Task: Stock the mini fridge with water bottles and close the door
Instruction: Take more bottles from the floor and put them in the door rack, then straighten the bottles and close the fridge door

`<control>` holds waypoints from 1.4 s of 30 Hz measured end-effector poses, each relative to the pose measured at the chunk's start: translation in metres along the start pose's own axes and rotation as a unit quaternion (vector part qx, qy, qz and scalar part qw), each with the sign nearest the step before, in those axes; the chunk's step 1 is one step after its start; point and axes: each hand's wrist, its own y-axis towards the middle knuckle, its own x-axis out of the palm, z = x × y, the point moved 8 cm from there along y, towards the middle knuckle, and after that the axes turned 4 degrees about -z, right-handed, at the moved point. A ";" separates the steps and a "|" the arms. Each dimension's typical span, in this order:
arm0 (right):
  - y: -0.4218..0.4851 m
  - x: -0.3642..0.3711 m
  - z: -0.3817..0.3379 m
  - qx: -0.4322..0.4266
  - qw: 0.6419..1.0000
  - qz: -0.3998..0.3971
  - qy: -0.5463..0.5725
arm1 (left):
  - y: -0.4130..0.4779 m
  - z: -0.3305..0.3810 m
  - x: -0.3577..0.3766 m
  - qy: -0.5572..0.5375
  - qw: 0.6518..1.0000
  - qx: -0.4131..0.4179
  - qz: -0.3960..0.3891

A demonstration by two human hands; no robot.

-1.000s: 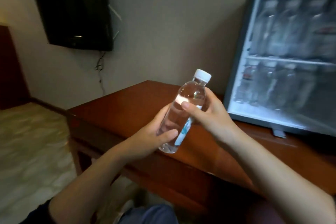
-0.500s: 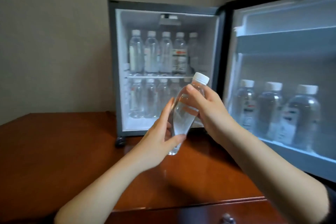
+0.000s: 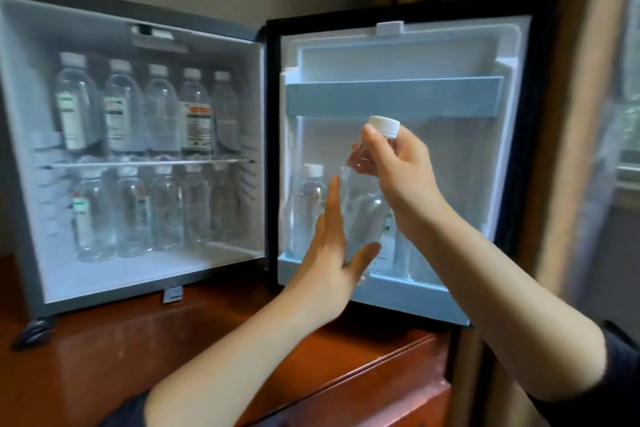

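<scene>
The mini fridge stands open on a wooden desk, both inner shelves filled with several water bottles. Its door is swung wide to the right, and door bottles stand in the lower door rack. My right hand grips a clear white-capped water bottle by its neck, upright in front of the door rack. My left hand has straight fingers, its palm and thumb against the bottle's lower part.
The brown wooden desk carries the fridge, with a drawer front at its right end. Tan curtains and a window hang to the right of the door. A plain wall stands behind the fridge.
My view has swung right, from the desk and wall TV to the open fridge door. Both hands carried the bottle to the door rack, and my left hand's fingers have straightened.
</scene>
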 end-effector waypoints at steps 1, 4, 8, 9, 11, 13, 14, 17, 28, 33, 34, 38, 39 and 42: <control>0.003 -0.010 -0.003 -0.011 1.000 0.009 -0.015 | 0.005 0.007 0.009 -0.009 1.000 0.015 -0.001; 0.008 -0.039 -0.013 -0.057 0.993 0.032 -0.097 | 0.018 0.023 0.034 -0.004 0.998 0.059 -0.014; 0.008 -0.068 -0.019 -0.115 0.964 0.032 -0.238 | 0.031 0.031 0.061 0.063 0.993 0.100 -0.024; 0.009 -0.074 -0.016 -0.116 0.961 0.036 -0.248 | 0.032 0.030 0.068 0.079 0.992 0.091 -0.037; 0.008 -0.086 -0.008 -0.106 0.962 0.044 -0.249 | 0.033 0.024 0.084 0.122 0.989 0.053 -0.067; 0.005 -0.092 0.003 -0.096 0.963 0.039 -0.251 | 0.029 0.018 0.094 0.195 0.977 0.019 -0.083; 0.002 -0.094 0.009 -0.092 0.962 0.036 -0.255 | 0.027 0.015 0.096 0.230 0.970 0.013 -0.077; -0.003 -0.098 0.029 -0.070 0.961 0.039 -0.265 | 0.026 0.007 0.098 0.273 0.960 0.033 -0.045; -0.015 -0.094 0.054 -0.084 0.942 0.067 -0.319 | 0.015 0.012 0.075 0.261 0.956 0.089 -0.102; -0.025 -0.056 0.027 -0.242 0.890 -0.025 -0.386 | 0.008 0.005 0.040 0.236 0.957 -0.003 -0.169; -0.026 -0.044 0.023 -0.255 0.886 -0.056 -0.384 | 0.004 0.000 0.031 0.236 0.951 -0.038 -0.196; -0.033 -0.001 0.020 -0.214 0.898 -0.168 -0.346 | -0.016 -0.018 -0.013 0.312 0.886 -0.141 -0.312; -0.033 0.010 0.020 -0.187 0.906 -0.194 -0.327 | -0.022 -0.020 -0.026 0.305 0.876 -0.168 -0.334; -0.035 0.042 0.017 -0.122 0.916 -0.254 -0.284 | -0.042 -0.020 -0.068 0.270 0.867 -0.242 -0.341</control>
